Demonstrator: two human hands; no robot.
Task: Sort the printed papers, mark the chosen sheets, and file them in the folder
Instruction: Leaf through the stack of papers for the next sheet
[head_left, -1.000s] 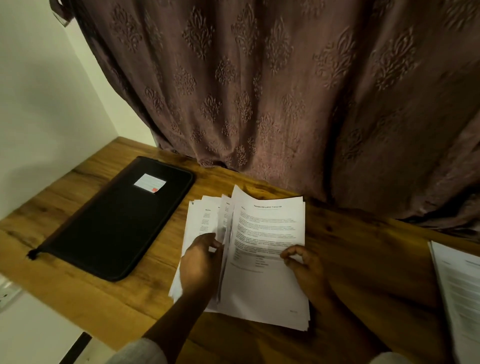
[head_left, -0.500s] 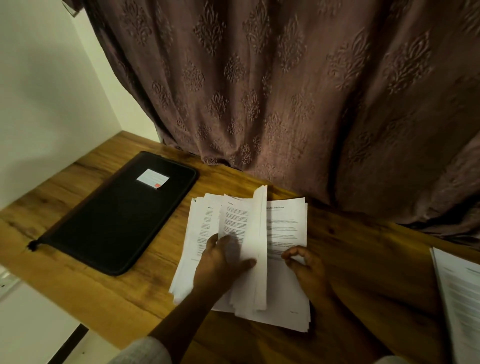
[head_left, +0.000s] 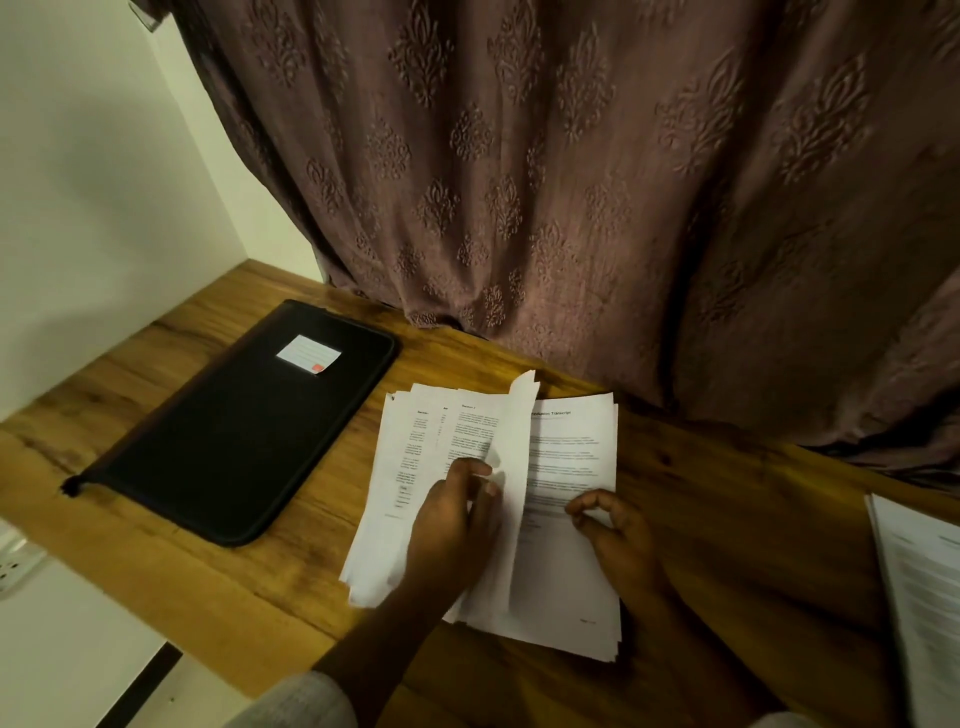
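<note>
While the left hand (head_left: 452, 519) pinches an upturned white paper sheet (head_left: 514, 467), the right hand (head_left: 618, 535) pinches the top page of the white printed paper stack (head_left: 571, 597), headed "…Transcript". Left of both hands lies a black zipped folder (head_left: 234, 431), its white label unreadable.

Worn on the head, wide-angle, looking forward and down onto the wooden desk (head_left: 727, 519). Faces the curtain (head_left: 571, 182) straight ahead, with the wall (head_left: 104, 182) at left. Sits close above the left hand (head_left: 452, 525), right hand (head_left: 618, 535) and papers (head_left: 566, 571), low in the middle of frame.
</note>
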